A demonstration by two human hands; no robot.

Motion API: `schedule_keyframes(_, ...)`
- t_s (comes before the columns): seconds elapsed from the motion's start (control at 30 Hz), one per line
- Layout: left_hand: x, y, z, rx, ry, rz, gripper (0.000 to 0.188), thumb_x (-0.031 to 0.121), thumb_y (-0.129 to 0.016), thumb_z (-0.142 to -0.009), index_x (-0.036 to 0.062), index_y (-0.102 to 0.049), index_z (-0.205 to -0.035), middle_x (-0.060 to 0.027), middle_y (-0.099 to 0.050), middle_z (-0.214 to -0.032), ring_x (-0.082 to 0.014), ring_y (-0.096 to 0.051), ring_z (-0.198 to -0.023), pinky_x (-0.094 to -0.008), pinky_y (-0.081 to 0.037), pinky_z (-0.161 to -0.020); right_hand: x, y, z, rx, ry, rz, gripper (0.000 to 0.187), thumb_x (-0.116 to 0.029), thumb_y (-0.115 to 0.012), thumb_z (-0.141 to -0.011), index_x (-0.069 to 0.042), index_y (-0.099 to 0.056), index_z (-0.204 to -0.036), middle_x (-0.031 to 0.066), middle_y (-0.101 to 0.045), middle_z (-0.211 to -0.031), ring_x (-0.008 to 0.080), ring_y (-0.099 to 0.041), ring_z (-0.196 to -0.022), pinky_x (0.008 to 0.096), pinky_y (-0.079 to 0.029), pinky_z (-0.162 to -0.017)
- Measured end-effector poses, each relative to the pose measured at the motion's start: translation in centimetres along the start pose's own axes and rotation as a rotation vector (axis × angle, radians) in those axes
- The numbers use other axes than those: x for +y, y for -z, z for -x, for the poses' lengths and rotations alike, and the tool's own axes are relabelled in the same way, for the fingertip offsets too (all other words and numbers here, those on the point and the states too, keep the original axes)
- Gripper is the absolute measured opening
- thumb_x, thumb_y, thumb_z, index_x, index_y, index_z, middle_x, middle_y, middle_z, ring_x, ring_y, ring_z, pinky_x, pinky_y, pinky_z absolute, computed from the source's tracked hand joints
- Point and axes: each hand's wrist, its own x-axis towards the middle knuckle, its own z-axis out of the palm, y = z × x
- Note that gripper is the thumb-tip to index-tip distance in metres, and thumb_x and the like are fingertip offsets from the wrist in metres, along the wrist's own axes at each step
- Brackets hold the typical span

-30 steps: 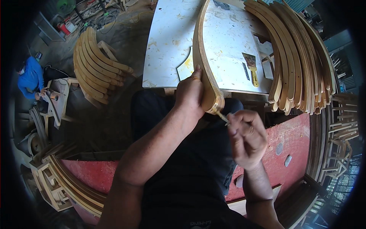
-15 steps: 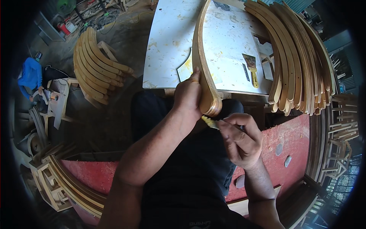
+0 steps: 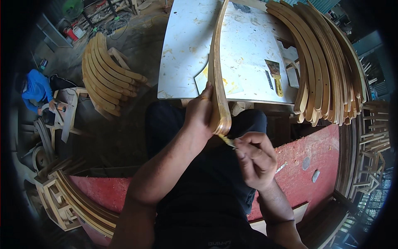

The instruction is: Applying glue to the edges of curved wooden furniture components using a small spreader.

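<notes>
My left hand [image 3: 199,111] is closed around a long, curved wooden piece [image 3: 217,87] near its rounded lower end. The piece runs away from me over a white-topped table [image 3: 186,45]. Between the thumb and fingers of my right hand [image 3: 258,159] is a small, thin scraper blade [image 3: 227,141] smeared with yellow filler. Its tip is at the underside of the wooden piece's near end; whether it presses there is hard to see. On the tabletop lie a wide putty knife [image 3: 277,83], a narrow dark strip [image 3: 269,79] and a pale sheet [image 3: 202,78] with yellow smears.
Curved wooden pieces stand stacked at the table's right [image 3: 315,66], with another stack [image 3: 105,74] on the left. A red board [image 3: 306,166] bearing several stone-like lumps lies at my right. Far left, a person in blue [image 3: 37,87] bends over a wooden stand [image 3: 72,108].
The wooden piece's near end has shifted slightly left and down, and the piece has rolled in my left hand. My right hand has followed, moving left and lower with the blade.
</notes>
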Motion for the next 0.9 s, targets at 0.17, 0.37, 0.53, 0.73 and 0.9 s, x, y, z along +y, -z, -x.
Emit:
schedule_keyframes(0.17, -1.0, 4.8, 3.4, -0.059, 0.027, 0.023, 0.044, 0.051, -0.054, -0.106, 0.0078, -0.065, -0.106, -0.0050, -0.065, -0.088, -0.0161, -0.061, -0.067, -0.0300, -0.050, -0.051, 0.9, -0.3, 1.2, -0.009, -0.225, -0.252, 0.026, 0.006, -0.069, -0.095, 0.000, -0.074, -0.119, 0.0111, -0.066, -0.106, 0.0159, -0.065, -0.090, 0.0261, -0.053, -0.077)
schedule_keyframes(0.37, -3.0, 9.6, 7.3, -0.137, 0.006, 0.020, 0.046, 0.053, -0.055, -0.106, 0.0086, -0.065, -0.110, -0.0039, -0.066, -0.089, -0.0128, -0.063, -0.067, -0.0287, -0.052, -0.053, 1.4, -2.6, 2.8, -0.146, -0.434, -0.406, 0.028, 0.004, -0.064, -0.099, 0.000, -0.071, -0.126, 0.0102, -0.065, -0.106, 0.0137, -0.063, -0.089, 0.0240, -0.051, -0.076)
schedule_keyframes(0.53, -4.5, 11.8, 7.6, 0.004, -0.026, -0.094, 0.049, 0.054, -0.053, -0.106, 0.0061, -0.064, -0.109, -0.0042, -0.065, -0.084, -0.0117, -0.064, -0.063, -0.0263, -0.054, -0.054, 1.0, -4.3, 3.6, -0.357, -0.497, -0.402, 0.029, 0.003, -0.056, -0.104, 0.000, -0.067, -0.130, 0.0110, -0.063, -0.112, 0.0097, -0.066, -0.084, 0.0213, -0.054, -0.069)
schedule_keyframes(0.73, -4.8, 12.1, 7.7, 0.073, -0.061, -0.151, 0.049, 0.053, -0.051, -0.107, 0.0054, -0.063, -0.108, -0.0039, -0.065, -0.080, -0.0118, -0.064, -0.061, -0.0254, -0.055, -0.054, 0.8, -5.0, 3.5, -0.309, -0.524, -0.355, 0.031, 0.007, -0.057, -0.102, 0.001, -0.068, -0.130, 0.0108, -0.064, -0.110, 0.0103, -0.067, -0.082, 0.0217, -0.055, -0.068)
schedule_keyframes(0.9, -5.1, 12.0, 7.8, 0.039, -0.011, -0.153, 0.049, 0.053, -0.048, -0.108, 0.0064, -0.062, -0.108, -0.0045, -0.064, -0.078, -0.0124, -0.065, -0.062, -0.0255, -0.055, -0.055, 1.3, -5.3, 3.3, -0.281, -0.488, -0.210, 0.030, 0.009, -0.060, -0.099, 0.001, -0.070, -0.126, 0.0104, -0.065, -0.108, 0.0112, -0.067, -0.082, 0.0226, -0.054, -0.067)
